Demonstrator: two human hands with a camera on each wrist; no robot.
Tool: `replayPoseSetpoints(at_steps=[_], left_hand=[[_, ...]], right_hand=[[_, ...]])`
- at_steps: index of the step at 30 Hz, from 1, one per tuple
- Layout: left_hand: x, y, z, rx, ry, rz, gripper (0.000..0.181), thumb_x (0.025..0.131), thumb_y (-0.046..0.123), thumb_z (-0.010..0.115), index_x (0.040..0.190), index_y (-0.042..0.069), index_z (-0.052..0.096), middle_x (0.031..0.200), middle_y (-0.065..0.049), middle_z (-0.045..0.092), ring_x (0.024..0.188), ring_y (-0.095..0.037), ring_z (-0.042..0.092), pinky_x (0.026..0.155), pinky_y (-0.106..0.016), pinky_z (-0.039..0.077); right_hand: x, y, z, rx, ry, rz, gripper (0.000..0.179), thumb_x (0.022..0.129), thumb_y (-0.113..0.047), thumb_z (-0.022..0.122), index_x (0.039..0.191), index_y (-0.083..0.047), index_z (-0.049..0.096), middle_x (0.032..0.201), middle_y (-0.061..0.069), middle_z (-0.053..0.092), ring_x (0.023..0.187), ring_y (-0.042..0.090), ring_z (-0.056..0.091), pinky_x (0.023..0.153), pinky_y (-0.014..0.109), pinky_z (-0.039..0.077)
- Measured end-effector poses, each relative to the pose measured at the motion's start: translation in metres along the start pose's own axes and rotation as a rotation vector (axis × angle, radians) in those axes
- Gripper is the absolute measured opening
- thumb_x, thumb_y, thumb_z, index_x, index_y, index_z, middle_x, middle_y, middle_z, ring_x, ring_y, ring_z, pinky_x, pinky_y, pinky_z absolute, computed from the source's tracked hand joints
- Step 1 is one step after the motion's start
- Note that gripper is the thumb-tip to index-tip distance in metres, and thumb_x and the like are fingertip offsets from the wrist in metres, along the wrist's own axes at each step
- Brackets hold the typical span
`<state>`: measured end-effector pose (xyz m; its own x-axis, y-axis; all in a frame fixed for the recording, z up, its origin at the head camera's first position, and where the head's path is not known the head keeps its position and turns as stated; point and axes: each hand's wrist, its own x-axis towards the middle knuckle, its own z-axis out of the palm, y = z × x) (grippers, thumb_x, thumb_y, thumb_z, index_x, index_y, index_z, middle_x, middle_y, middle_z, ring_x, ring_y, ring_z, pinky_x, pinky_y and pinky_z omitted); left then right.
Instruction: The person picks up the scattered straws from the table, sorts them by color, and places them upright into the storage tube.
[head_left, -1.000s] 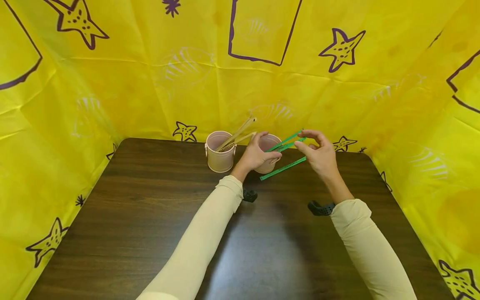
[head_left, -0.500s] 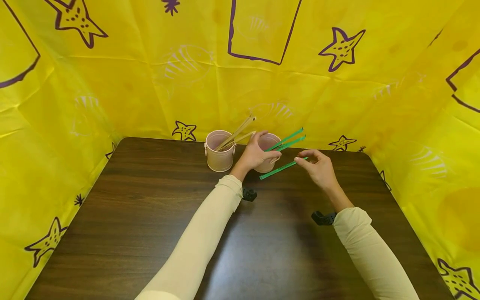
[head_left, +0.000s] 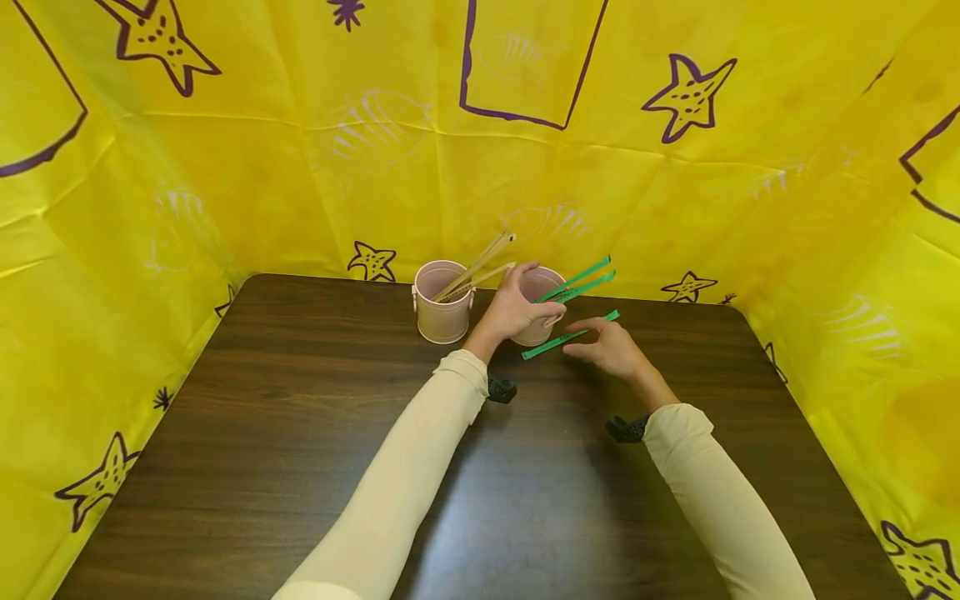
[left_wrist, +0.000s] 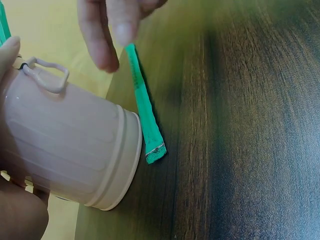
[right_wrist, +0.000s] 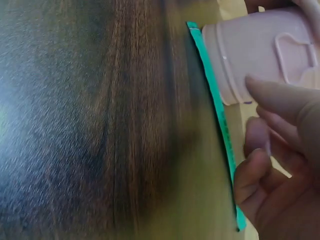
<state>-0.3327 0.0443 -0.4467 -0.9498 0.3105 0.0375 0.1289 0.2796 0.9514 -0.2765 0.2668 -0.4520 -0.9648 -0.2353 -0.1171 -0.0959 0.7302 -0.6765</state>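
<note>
Two pale pink pails stand at the back of the table. My left hand (head_left: pixel 513 310) grips the right pail (head_left: pixel 537 335) by its upper side, thumb at the front. Two long thin green packets (head_left: pixel 587 285) lean out over that pail's rim to the right. Another long thin green packet (head_left: pixel 546 346), with dark print, lies slantwise on the table in front of the pail's foot. Over this one hovers my right hand (head_left: pixel 609 348), thumb and fingers apart. In the right wrist view its curled lower fingers (right_wrist: pixel 252 172) are close beside the packet (right_wrist: pixel 212 82); contact cannot be made out.
Left of the gripped pail stands the other pail (head_left: pixel 442 323), with several tan thin packets (head_left: pixel 480 265) slanting out to the right. A yellow patterned cloth (head_left: pixel 262 192) hangs behind and beside the dark wooden table (head_left: pixel 315 400).
My right hand has come down from the packets in the right pail, then moved left over the middle of the packet on the table. The left hand keeps its hold on the pail.
</note>
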Motion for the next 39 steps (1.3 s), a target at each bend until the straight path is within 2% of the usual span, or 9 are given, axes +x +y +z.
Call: replayPoseSetpoints(at_steps=[3,7,10,14,18,23,29,36,39], left_hand=[[0.000,0.001,0.001,-0.006,-0.003,0.000,0.097,0.079,0.052,0.085,0.157,0.031,0.033,0.172,-0.007,0.008,0.154,-0.041,0.026,0.120,-0.062,0.032],[0.000,0.002,0.002,-0.002,-0.004,0.000,0.095,0.079,0.052,0.085,0.157,0.032,0.033,0.173,-0.007,0.007,0.155,-0.041,0.026,0.120,-0.061,0.032],[0.001,0.003,0.003,0.006,-0.001,0.005,0.095,0.079,0.052,0.085,0.157,0.031,0.033,0.172,-0.007,0.010,0.154,-0.041,0.028,0.120,-0.061,0.033],[0.001,0.004,0.003,0.000,0.005,0.008,0.095,0.078,0.053,0.085,0.156,0.031,0.034,0.169,-0.007,0.017,0.152,-0.039,0.031,0.119,-0.060,0.035],[0.001,0.004,0.004,-0.011,0.003,0.007,0.095,0.079,0.052,0.085,0.156,0.031,0.034,0.169,-0.006,0.017,0.152,-0.039,0.031,0.119,-0.060,0.035],[0.001,0.004,0.005,-0.007,-0.004,0.009,0.096,0.079,0.050,0.085,0.157,0.029,0.033,0.170,-0.007,0.014,0.152,-0.039,0.030,0.119,-0.060,0.035],[0.002,0.004,0.003,-0.022,-0.014,0.007,0.097,0.077,0.054,0.085,0.156,0.034,0.033,0.168,-0.005,0.018,0.152,-0.039,0.031,0.119,-0.060,0.035],[0.000,0.002,0.000,-0.022,-0.006,-0.002,0.098,0.077,0.053,0.086,0.157,0.033,0.032,0.170,-0.007,0.014,0.153,-0.040,0.029,0.119,-0.061,0.034],[-0.001,0.002,-0.001,-0.026,-0.006,-0.001,0.099,0.077,0.054,0.086,0.158,0.031,0.032,0.172,-0.008,0.011,0.154,-0.041,0.027,0.119,-0.061,0.033]], right_hand=[[0.003,-0.001,0.002,-0.037,-0.030,0.000,0.051,0.094,-0.028,0.074,0.138,-0.006,0.062,0.141,0.025,0.059,0.095,0.038,0.067,0.084,0.044,0.056],[0.006,-0.001,0.006,-0.090,-0.041,0.010,0.047,0.093,-0.024,0.074,0.135,-0.005,0.064,0.148,0.024,0.054,0.132,0.045,0.054,0.107,0.059,0.047],[0.007,0.002,0.008,-0.116,-0.035,0.007,0.045,0.093,-0.020,0.075,0.133,-0.004,0.065,0.143,0.025,0.058,0.138,0.047,0.049,0.112,0.062,0.041],[0.007,0.005,0.009,-0.148,-0.020,-0.020,0.049,0.091,-0.018,0.076,0.136,-0.005,0.062,0.126,0.025,0.067,0.118,0.042,0.062,0.101,0.056,0.050],[0.008,0.004,0.011,-0.177,-0.035,-0.035,0.054,0.092,-0.017,0.076,0.141,-0.005,0.058,0.113,0.023,0.068,0.099,0.035,0.065,0.086,0.049,0.054],[0.005,0.002,0.013,-0.194,-0.043,-0.034,0.035,0.092,-0.014,0.074,0.126,-0.003,0.067,0.107,0.021,0.069,0.094,0.032,0.065,0.082,0.045,0.054],[0.000,0.000,0.015,-0.201,-0.028,-0.017,0.020,0.094,-0.016,0.074,0.110,-0.005,0.071,0.089,0.013,0.063,0.076,0.022,0.055,0.065,0.030,0.046],[-0.005,0.002,0.016,-0.214,-0.107,-0.077,0.012,0.094,-0.017,0.073,0.102,-0.008,0.070,0.080,0.005,0.057,0.072,0.017,0.051,0.064,0.028,0.043],[-0.007,0.004,0.015,-0.232,-0.137,-0.122,0.009,0.093,-0.017,0.074,0.097,-0.011,0.070,0.083,0.006,0.057,0.077,0.018,0.050,0.067,0.029,0.042]])
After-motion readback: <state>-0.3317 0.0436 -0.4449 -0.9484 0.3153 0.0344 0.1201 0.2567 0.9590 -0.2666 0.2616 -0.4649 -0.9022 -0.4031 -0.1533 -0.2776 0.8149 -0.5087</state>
